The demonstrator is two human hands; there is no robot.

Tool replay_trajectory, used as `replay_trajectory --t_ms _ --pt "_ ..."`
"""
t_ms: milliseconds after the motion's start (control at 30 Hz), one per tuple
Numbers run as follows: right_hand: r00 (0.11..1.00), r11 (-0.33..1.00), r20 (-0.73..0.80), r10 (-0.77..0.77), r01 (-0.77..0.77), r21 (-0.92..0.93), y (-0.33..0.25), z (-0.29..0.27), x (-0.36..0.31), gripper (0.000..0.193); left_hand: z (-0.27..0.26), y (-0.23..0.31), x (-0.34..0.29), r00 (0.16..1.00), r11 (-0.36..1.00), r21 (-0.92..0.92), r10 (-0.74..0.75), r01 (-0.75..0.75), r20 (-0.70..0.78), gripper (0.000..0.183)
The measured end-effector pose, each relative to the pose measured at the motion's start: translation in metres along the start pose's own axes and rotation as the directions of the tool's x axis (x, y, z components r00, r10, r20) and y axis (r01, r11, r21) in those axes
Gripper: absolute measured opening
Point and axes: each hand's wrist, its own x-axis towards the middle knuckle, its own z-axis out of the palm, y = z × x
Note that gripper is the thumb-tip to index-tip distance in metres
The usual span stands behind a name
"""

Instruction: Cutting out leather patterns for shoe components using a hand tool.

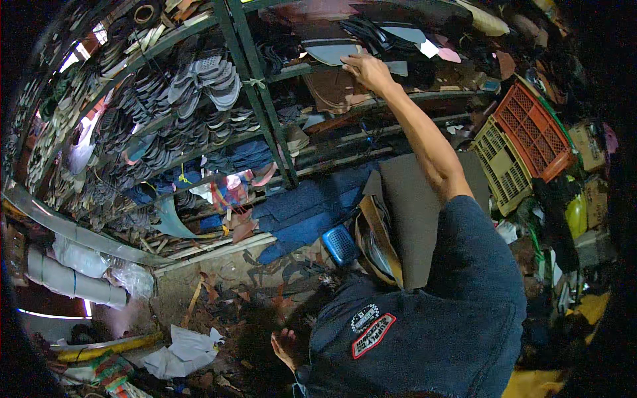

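Observation:
My right hand (pixel 369 71) reaches up to a shelf on the far side. Its fingers are bent over the edge of a pale grey-blue sheet (pixel 329 54) and appear to grip it. Just below hang brown flat pieces (pixel 326 91), and a dark stack of curved pieces (pixel 367 34) lies behind the sheet. Low on the left of my body, my left hand (pixel 284 349) hangs with its fingers loosely apart. Nothing shows in it, and it is over the littered floor.
Dark metal racks (pixel 255 83) hold several rows of shoe soles (pixel 206 83) on the left. Beside my right arm stands a large grey-brown sheet (pixel 413 225). A blue plastic basket (pixel 340 245) is on the floor. Orange (pixel 535 126) and yellowish crates (pixel 502 166) lean at right.

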Motion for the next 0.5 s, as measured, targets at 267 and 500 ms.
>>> replay_trajectory --t_ms 267,500 --pt "0.768 0.531 0.038 0.639 -0.477 0.700 -0.016 -0.016 0.010 0.050 0.022 0.042 0.009 0.995 0.996 -0.008 -0.088 0.088 0.038 0.055" --pt "0.559 0.060 0.568 0.604 -0.743 0.667 0.007 -0.006 0.042 0.033 0.012 0.043 0.009 0.997 0.996 0.089 -0.032 0.025 0.073 0.057"
